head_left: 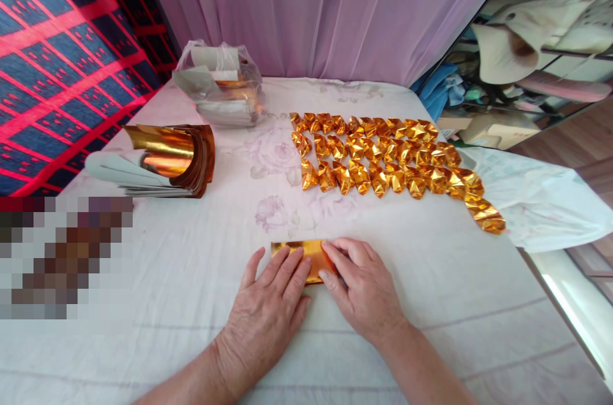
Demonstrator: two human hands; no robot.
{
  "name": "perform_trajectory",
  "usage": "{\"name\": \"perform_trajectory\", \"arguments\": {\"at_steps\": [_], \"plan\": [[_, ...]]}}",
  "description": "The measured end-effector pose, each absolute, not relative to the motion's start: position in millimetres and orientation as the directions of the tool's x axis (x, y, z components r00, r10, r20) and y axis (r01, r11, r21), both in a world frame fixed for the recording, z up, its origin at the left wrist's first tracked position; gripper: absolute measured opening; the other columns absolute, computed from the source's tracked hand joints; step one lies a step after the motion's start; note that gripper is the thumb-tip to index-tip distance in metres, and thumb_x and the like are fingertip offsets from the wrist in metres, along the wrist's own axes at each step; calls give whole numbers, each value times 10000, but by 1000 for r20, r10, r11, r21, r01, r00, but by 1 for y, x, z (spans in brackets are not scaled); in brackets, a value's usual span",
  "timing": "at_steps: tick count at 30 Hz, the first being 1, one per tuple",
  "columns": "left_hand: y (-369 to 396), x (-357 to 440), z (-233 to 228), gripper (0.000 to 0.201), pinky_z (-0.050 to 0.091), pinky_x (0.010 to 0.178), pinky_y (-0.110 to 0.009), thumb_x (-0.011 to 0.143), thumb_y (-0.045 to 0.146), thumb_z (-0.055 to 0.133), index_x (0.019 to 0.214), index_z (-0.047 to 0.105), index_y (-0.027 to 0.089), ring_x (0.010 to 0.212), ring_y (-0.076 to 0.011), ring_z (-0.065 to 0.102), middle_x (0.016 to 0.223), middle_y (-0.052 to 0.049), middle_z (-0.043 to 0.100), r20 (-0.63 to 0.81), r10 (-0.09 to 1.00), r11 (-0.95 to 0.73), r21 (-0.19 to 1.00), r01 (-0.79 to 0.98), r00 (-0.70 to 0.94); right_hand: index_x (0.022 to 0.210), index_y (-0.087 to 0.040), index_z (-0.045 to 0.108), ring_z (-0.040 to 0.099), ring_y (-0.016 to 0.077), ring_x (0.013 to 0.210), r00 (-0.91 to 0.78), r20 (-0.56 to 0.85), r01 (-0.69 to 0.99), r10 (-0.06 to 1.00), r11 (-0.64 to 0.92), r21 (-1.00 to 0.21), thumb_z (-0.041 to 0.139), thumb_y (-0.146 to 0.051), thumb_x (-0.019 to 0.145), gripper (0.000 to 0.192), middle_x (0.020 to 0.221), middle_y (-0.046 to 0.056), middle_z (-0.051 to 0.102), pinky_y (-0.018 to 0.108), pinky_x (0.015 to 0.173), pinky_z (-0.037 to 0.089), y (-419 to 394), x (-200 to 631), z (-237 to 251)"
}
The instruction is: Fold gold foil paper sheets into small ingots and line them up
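A sheet of gold foil paper, folded into a narrow strip, lies on the table in front of me. My left hand rests flat on its left part, fingers stretched out over the foil. At the strip's right end, the thumb and bent fingers of my right hand grip the edge. Beyond the hands, several folded gold foil pieces stand in rows. To the left is a curled stack of gold foil sheets with pale backs.
A clear plastic bag of more foil sheets sits at the back left. The table has a white flowered cloth. A pale plastic bag hangs over the right edge, beside a cluttered shelf. A purple curtain borders the back.
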State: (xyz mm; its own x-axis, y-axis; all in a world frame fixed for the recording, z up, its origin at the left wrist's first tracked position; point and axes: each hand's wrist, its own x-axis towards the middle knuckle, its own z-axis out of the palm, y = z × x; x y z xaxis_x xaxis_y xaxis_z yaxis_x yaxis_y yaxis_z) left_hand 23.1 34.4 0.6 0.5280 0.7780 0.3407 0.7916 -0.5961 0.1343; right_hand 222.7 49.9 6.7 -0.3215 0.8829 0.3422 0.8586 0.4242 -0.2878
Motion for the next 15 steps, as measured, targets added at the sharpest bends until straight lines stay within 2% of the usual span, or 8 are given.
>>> {"name": "perform_trajectory", "arguments": {"at_steps": [15], "plan": [[35,23,0,402,113,1218,-458,983,408,474,1314,595,215,1287,-238,529,1354,-47,627,329,781,-596,139,791,530,1187,-130,658,582,253,959,-320,333,872,887,413,-263,449,-377,980,384,1055,129,641,414,831,504,50,223,5]]}}
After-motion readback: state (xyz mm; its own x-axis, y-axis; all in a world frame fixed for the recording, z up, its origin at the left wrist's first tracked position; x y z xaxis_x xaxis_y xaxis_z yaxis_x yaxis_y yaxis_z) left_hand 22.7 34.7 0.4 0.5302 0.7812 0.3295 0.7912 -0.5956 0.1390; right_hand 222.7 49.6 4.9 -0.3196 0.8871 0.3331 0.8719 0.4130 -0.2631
